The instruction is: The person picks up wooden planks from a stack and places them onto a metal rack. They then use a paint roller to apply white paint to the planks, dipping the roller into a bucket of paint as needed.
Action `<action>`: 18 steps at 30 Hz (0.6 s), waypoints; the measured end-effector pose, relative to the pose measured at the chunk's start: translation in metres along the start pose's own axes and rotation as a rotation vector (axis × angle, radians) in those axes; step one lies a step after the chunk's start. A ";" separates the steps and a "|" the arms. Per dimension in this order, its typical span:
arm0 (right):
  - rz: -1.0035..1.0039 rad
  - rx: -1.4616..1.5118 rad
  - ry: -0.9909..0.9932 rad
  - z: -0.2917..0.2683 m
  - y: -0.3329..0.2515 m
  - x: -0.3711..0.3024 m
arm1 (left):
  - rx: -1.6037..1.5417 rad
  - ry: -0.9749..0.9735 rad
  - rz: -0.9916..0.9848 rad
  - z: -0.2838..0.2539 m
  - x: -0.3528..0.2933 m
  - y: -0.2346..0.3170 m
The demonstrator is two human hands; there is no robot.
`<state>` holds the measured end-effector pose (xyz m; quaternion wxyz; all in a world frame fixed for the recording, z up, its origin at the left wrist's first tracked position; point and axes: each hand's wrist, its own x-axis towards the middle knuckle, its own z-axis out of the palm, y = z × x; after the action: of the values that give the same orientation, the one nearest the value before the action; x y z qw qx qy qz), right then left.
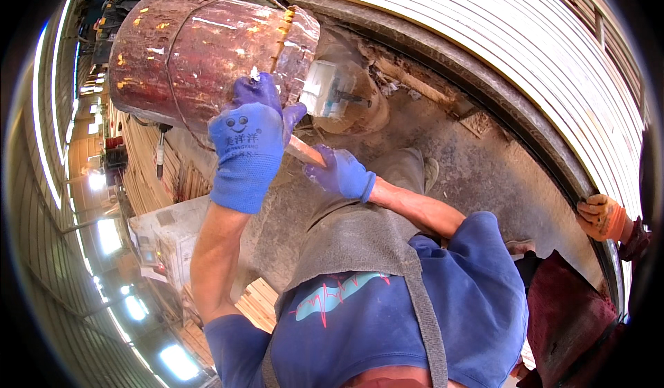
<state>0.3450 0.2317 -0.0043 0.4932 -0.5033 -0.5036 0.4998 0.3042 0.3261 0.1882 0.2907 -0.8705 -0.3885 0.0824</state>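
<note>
My left hand (247,128), in a blue knit glove with purple-coated fingers, is closed on the lower side of a stained brown-red bucket (200,49), near its rim. The thumb sits apart from the curled fingers, whose tips are partly hidden. The bucket is tilted in view and has a thin wire handle and yellow drips. Gloved the same way, my right hand (340,173) is wrapped round a wooden handle (304,151). That handle runs up toward my left palm, where its far end is hidden. Beside the bucket's rim is a round, clouded container (356,104) with something white in it.
Long white boards (498,35) lie stacked along a dark metal edge (477,87) at the far right. Another person's orange-gloved hand (600,216) rests on that edge. A dusty white box (173,232) and wooden boards (149,156) stand to the left.
</note>
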 end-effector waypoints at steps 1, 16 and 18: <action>-0.005 -0.002 0.002 0.000 0.000 0.000 | -0.002 -0.002 -0.004 -0.001 0.000 0.000; -0.009 0.017 0.007 -0.004 -0.003 -0.003 | -0.070 -0.091 -0.018 -0.009 -0.002 0.005; -0.015 -0.001 -0.012 -0.004 -0.002 -0.003 | -0.055 -0.072 -0.007 -0.010 -0.003 0.006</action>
<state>0.3491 0.2289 -0.0019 0.4936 -0.4970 -0.5105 0.4987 0.3095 0.3168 0.1930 0.2527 -0.8732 -0.4040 0.1021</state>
